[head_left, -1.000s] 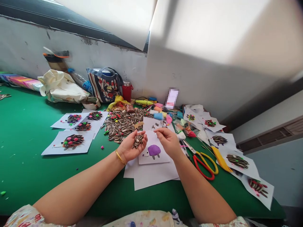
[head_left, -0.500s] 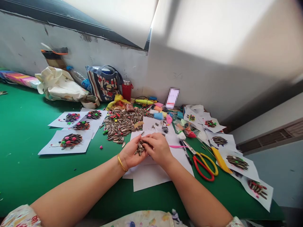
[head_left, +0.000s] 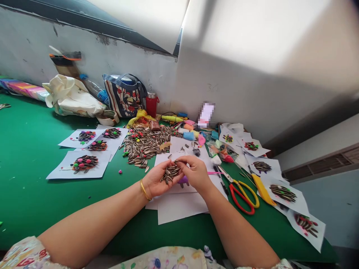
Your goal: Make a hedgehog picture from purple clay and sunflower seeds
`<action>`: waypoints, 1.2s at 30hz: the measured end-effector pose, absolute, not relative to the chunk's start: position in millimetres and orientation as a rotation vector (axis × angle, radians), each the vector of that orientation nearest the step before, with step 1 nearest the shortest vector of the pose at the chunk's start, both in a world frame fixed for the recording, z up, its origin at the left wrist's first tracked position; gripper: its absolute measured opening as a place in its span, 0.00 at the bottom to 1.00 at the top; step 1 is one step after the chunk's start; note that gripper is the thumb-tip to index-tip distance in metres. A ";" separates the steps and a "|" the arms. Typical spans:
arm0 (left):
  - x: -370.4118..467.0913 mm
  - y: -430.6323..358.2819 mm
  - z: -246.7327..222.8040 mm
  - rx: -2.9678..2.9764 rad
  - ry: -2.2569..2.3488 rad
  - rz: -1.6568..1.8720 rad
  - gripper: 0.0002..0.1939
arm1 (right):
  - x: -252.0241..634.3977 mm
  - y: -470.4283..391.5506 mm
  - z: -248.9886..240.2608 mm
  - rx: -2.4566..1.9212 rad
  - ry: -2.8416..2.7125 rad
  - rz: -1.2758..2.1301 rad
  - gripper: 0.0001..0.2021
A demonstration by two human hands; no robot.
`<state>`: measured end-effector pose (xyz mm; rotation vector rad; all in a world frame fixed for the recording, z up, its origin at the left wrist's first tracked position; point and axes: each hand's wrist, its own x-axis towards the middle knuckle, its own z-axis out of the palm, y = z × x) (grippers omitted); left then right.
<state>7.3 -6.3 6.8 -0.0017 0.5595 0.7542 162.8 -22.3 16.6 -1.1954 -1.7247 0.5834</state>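
Note:
Cupped palm up, my left hand [head_left: 157, 182] holds a small heap of striped sunflower seeds [head_left: 169, 173] over the white papers. My right hand [head_left: 195, 172] pinches a seed between thumb and fingertips at the right edge of that heap. Partly hidden under my hands, a purple shape [head_left: 183, 181] shows on the white paper [head_left: 179, 209]. Beyond my hands lies a large pile of seeds [head_left: 146, 144] with small coloured balls among them. A few loose seeds rest on the paper in front of the pile.
Red and yellow scissors [head_left: 243, 194] and a yellow cutter [head_left: 263, 189] lie at the right. Papers with seed hedgehogs [head_left: 85, 163] sit on both sides of the green table [head_left: 117, 228]. Bags [head_left: 125, 95], a red bottle [head_left: 151, 105] and coloured clay [head_left: 189, 135] stand or lie along the wall.
My right hand has shifted slightly right and up off the heap, uncovering more seeds in my left palm and the purple shape below. The view has shifted slightly.

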 end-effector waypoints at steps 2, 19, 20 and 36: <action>7.6 -6.2 4.7 0.008 0.556 0.748 0.09 | 163.1 -22.0 16.7 -1.172 -1.767 0.593 0.08; -14.0 16.3 10.3 0.056 0.515 0.719 0.09 | 198.7 -33.4 -0.8 -1.415 -1.893 0.724 0.12; -13.6 17.0 8.9 0.065 0.527 0.723 0.09 | 199.4 -34.2 -3.8 -1.419 -1.903 0.744 0.12; -10.5 17.7 3.5 0.141 0.613 0.757 0.09 | 201.7 -44.1 -7.2 -1.310 -2.183 0.620 0.08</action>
